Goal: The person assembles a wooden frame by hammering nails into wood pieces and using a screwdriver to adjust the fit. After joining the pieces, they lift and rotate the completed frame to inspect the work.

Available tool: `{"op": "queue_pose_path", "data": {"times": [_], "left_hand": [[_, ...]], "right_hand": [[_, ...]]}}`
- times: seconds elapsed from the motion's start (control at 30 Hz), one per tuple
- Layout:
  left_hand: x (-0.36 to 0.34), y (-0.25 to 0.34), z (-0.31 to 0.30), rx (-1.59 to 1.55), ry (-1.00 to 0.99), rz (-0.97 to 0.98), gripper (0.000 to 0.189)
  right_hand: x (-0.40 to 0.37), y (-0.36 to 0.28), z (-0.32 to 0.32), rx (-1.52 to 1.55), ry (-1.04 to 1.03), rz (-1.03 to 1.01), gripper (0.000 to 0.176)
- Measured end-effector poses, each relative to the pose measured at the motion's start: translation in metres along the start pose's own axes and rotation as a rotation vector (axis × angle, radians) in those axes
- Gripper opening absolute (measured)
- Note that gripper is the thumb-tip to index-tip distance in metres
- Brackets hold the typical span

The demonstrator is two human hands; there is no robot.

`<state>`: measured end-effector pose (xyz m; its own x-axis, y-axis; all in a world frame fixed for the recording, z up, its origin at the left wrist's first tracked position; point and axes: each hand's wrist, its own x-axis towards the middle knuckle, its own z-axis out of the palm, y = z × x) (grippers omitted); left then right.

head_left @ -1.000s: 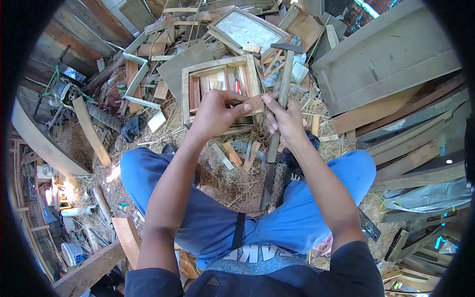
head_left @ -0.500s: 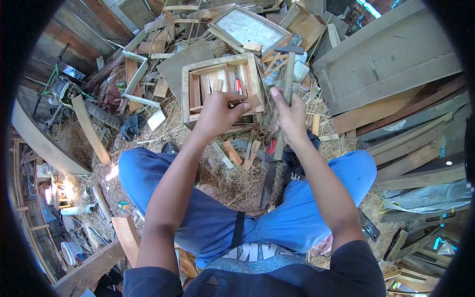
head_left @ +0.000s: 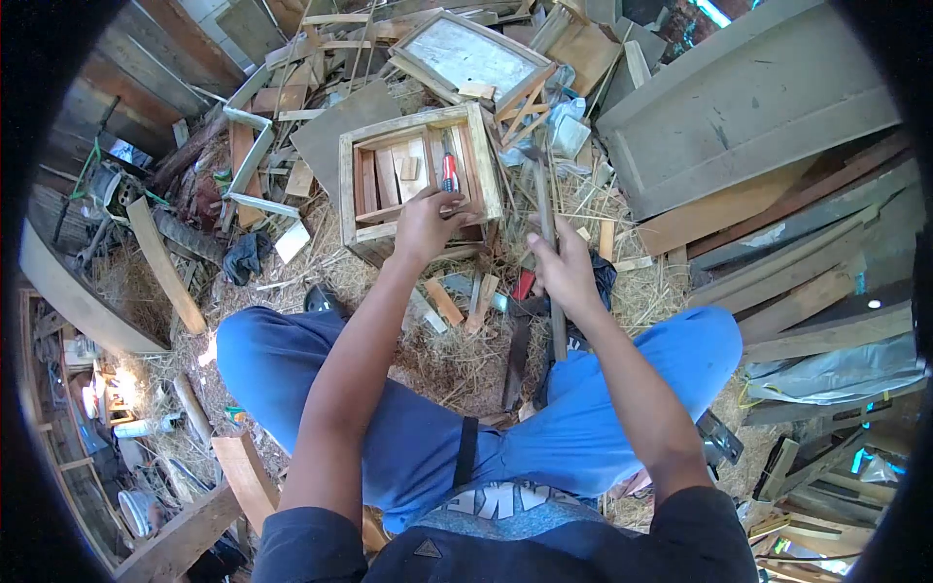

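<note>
My right hand (head_left: 567,276) is wrapped round the wooden handle of a hammer (head_left: 542,199), held upright with its blurred head at the top. My left hand (head_left: 428,225) is closed at the near right part of a wooden box frame (head_left: 355,185), its fingers pinching a small brown piece of wood (head_left: 472,208), partly hidden. Inside the frame lie a red-handled screwdriver (head_left: 449,171) and a small wood block (head_left: 409,168). Below the hammer, on the ground between my legs, is a dark flat blade (head_left: 515,360) with a red part near its upper end.
Wood offcuts (head_left: 444,302) and straw litter the ground before me. A framed panel (head_left: 471,56) lies behind the box. To the right leans a large grey wooden panel (head_left: 739,117) above stacked boards (head_left: 807,301). A curved board (head_left: 87,282) stands at the left.
The hammer and my right hand have moved lower and slightly left in view. My left hand has drawn nearer the box frame's edge with the wood piece. The whole view has shifted slightly.
</note>
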<state>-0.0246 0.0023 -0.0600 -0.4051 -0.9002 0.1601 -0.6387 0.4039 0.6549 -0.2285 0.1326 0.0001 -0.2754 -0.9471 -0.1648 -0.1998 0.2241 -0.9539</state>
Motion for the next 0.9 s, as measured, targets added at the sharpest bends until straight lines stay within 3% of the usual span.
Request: {"op": "queue_pose_path", "data": {"times": [0.07, 0.2, 0.33, 0.47, 0.6, 0.9], "left_hand": [[0.003, 0.007, -0.003, -0.013, 0.009, -0.026, 0.036], [0.005, 0.002, 0.005, 0.028, 0.021, -0.018, 0.030], [0.008, -0.011, 0.017, 0.181, 0.057, 0.117, 0.028], [0.003, -0.016, 0.025, 0.192, 0.177, 0.197, 0.025], [0.000, -0.016, 0.031, 0.153, 0.177, 0.302, 0.026], [-0.001, -0.009, 0.029, 0.138, 0.130, 0.291, 0.035]], "right_hand": [[-0.020, -0.021, -0.005, 0.183, -0.105, 0.248, 0.038], [-0.027, -0.002, -0.001, 0.075, -0.202, 0.167, 0.042], [-0.021, 0.011, 0.001, 0.118, -0.241, 0.290, 0.036], [-0.017, 0.027, 0.003, 0.171, -0.224, 0.280, 0.034], [-0.019, 0.033, 0.004, 0.244, -0.188, 0.373, 0.043], [-0.014, 0.037, 0.002, 0.387, -0.177, 0.395, 0.051]]}}
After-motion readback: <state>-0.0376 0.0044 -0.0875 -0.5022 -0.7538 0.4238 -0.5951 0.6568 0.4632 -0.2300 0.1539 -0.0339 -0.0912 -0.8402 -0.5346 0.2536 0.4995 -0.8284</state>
